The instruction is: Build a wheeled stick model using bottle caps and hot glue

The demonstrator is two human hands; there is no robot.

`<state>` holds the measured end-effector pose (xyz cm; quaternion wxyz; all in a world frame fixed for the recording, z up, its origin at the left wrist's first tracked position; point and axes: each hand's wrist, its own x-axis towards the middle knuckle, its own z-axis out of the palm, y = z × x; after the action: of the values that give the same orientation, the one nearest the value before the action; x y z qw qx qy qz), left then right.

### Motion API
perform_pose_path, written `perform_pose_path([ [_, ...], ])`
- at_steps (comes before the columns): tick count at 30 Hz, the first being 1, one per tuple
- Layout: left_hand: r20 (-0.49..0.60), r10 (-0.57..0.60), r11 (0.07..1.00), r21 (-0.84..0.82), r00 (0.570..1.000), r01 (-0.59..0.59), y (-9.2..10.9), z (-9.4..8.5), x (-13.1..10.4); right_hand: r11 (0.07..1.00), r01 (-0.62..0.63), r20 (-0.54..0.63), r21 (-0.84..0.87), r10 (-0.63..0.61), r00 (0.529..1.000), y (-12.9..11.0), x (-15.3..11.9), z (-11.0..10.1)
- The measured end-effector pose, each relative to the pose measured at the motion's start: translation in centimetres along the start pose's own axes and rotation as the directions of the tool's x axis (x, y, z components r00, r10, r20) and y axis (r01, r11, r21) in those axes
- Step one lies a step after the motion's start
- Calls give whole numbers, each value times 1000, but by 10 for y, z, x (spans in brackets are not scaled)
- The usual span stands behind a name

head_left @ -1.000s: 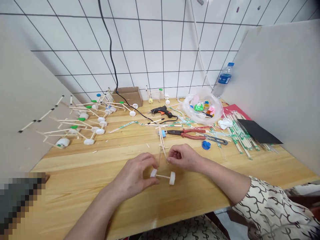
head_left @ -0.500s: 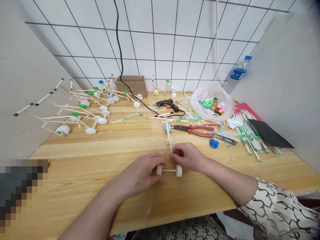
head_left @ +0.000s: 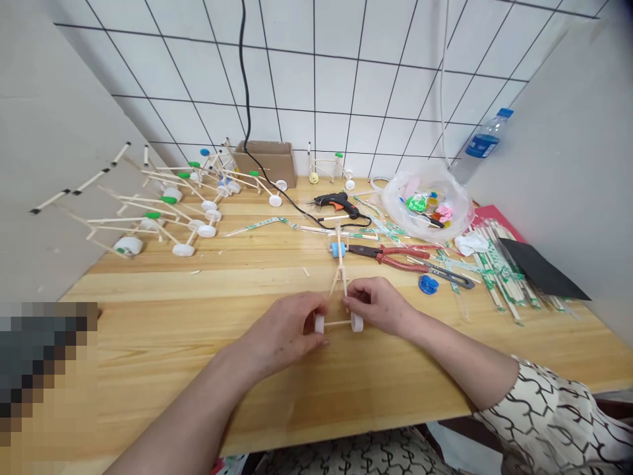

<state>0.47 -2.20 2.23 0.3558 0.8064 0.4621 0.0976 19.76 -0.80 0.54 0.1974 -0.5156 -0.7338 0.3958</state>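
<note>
The right sleeve (head_left: 548,402) was loose and cream-coloured, printed all over with thin black, branching, curling strokes, and it ended near the elbow. The cloth over the lap (head_left: 346,452) bore a similar dark pattern on pale, perhaps of the same garment, though shadow left that uncertain. Both forearms (head_left: 459,353) were bare, as were the left hand (head_left: 284,323) and right hand (head_left: 380,308).

No wording can be read for certain. The blue label (head_left: 481,146) of the bottle (head_left: 498,125), by the tabletop's (head_left: 148,369) back right corner, carries white marks too small to make out. Green print on the wrapped sticks (head_left: 495,270) near the right edge, and on a loose wrapper (head_left: 271,222) toward the back edge, is likewise illegible.
</note>
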Motion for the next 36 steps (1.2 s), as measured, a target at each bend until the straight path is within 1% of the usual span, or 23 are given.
perform_pose_path([
  [6, -51, -14, 999, -35, 999, 12, -2, 1, 0, 998, 44, -3, -48, -45, 999, 0, -2, -4],
  [15, -47, -49, 997, -67, 998, 46, -3, 5, 7, 996, 45, 34, -79, -42, 999, 2, -3, -6],
  [22, -80, -9, 999, -52, 997, 5, -1, 7, 6, 988, 75, 42, -133, -70, 997, 2, -4, -7],
  [31, -97, -9, 1000, -30, 995, 6, -1, 9, 7, 981, 91, 40, -173, -85, 996, 1, -4, -7],
  [36, -93, 11, 998, -59, 996, -16, -2, 10, 7, 981, 85, 39, -175, -80, 996, 1, -4, -8],
])
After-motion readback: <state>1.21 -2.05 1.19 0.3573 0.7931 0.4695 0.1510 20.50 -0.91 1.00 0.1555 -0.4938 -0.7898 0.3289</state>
